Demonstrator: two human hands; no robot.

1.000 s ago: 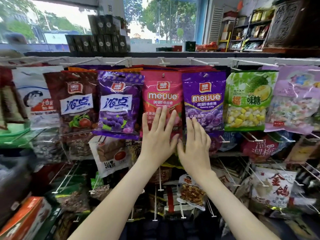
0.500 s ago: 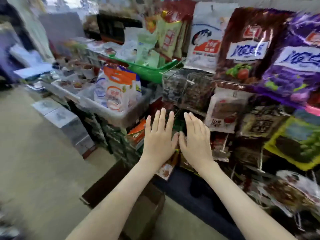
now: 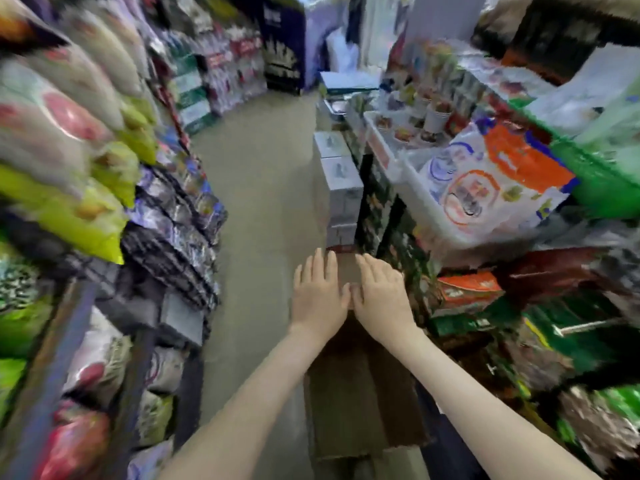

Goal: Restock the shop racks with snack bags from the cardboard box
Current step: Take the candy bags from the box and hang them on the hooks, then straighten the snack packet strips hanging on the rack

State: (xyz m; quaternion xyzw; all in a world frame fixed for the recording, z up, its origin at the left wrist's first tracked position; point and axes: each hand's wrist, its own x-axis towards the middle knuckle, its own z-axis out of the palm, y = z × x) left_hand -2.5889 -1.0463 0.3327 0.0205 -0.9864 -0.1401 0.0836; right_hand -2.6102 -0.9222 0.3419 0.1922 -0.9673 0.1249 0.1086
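A brown cardboard box [image 3: 360, 386] lies on the aisle floor below my arms, its flaps down. My left hand [image 3: 318, 294] and my right hand [image 3: 381, 292] hover side by side above the box's far end, fingers straight, thumbs nearly touching, holding nothing. Racks of snack bags [image 3: 86, 188] run along the left side of the aisle. More snack bags [image 3: 588, 420] hang on the rack at the lower right. The picture is blurred by head motion.
A stack of white cartons [image 3: 341, 188] stands on the floor beyond the box. A white bin with an orange-and-white bag [image 3: 498, 178] and a green basket [image 3: 602, 188] sit on the right. Bare floor [image 3: 263, 188] runs down the aisle.
My view has swung left from the hanging candy bags to the aisle and down to the cardboard box. Both hands left the rack and stay together, flat and empty.
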